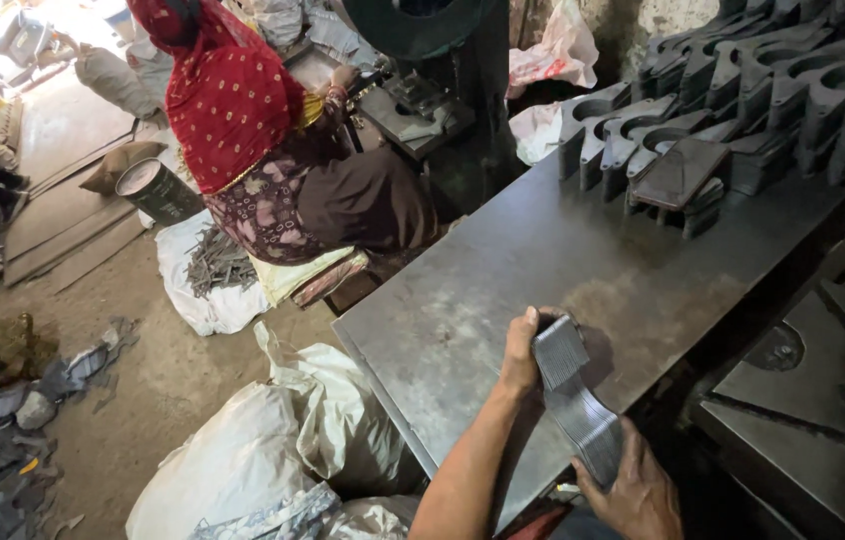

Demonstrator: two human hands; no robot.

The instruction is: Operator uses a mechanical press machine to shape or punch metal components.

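Observation:
Both my hands hold one long stack of thin grey metal plates [573, 395] on edge over the near corner of a dark steel table [503, 270]. My left hand [521, 352] grips the far end of the stack. My right hand [633, 490] clasps the near end from below. The stack bends slightly between the two hands.
Rows of stamped metal pieces [743, 90] stand at the table's far right. A person in a red patterned shawl [243, 110] sits at a green press machine [433, 70]. White sacks [273, 450] lie on the floor beside the table. A tin can [158, 190] and scrap strips [218, 260] are near that person.

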